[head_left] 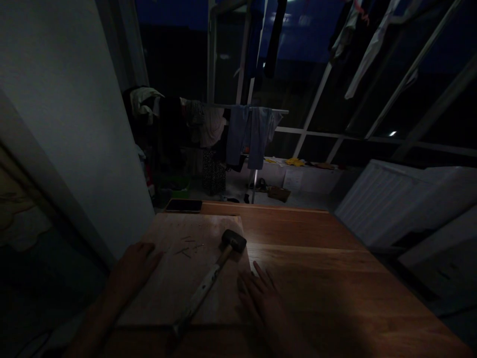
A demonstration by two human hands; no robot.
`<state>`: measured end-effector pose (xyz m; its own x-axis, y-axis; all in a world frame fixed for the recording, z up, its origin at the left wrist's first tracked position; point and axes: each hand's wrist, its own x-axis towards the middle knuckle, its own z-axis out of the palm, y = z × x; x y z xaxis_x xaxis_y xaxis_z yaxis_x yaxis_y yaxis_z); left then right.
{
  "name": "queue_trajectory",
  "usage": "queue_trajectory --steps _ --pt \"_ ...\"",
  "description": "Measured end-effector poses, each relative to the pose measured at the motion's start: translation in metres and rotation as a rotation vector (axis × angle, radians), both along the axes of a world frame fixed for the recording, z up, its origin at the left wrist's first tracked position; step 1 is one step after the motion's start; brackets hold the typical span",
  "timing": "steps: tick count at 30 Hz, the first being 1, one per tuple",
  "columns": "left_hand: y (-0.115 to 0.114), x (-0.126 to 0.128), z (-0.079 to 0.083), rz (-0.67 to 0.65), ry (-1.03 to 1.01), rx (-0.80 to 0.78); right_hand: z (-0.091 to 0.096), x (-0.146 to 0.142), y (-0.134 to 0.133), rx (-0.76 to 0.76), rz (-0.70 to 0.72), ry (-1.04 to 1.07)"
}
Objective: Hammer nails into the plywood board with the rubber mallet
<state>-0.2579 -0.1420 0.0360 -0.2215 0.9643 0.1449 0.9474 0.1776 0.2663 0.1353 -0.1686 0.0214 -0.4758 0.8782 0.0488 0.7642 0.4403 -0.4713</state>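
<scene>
A pale wooden board (156, 293) lies flat on a wooden table (320, 278). Across its right half rests a mallet (234, 240) with a dark head and a worn, light-coloured handle pointing toward me. Several nails (189, 247) are scattered left of the mallet head. My left hand (139, 263) lies at the board's left edge, its thumb reaching toward the nails. At the right edge, my right hand (261, 293) rests with fingers stretched out, partly over the board and table. Neither hand touches the mallet, and both look empty in the dim light.
A dark flat object (184, 205) lies at the table's far left corner. Beyond it, a drying rack holds clothes (248, 132). A pale wall (85, 124) stands close on the left. On the right is a white ribbed object (376, 199). Large windows face me.
</scene>
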Motion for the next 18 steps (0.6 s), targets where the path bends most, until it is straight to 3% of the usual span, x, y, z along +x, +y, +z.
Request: queue_trajectory --steps 6,12,15,18 --pt "-0.002 0.053 0.004 -0.119 0.068 0.025 -0.011 0.045 0.001 0.098 -0.156 0.040" --pt "-0.010 0.096 -0.009 -0.326 -0.064 -0.021 -0.012 0.111 -0.007 0.165 -0.305 0.026" --pt "-0.005 0.117 -0.016 -0.383 -0.052 -0.014 -0.014 0.119 -0.012 0.203 -0.372 0.022" --pt "0.008 0.144 -0.016 -0.483 -0.022 -0.026 -0.015 0.104 -0.013 0.160 -0.432 0.091"
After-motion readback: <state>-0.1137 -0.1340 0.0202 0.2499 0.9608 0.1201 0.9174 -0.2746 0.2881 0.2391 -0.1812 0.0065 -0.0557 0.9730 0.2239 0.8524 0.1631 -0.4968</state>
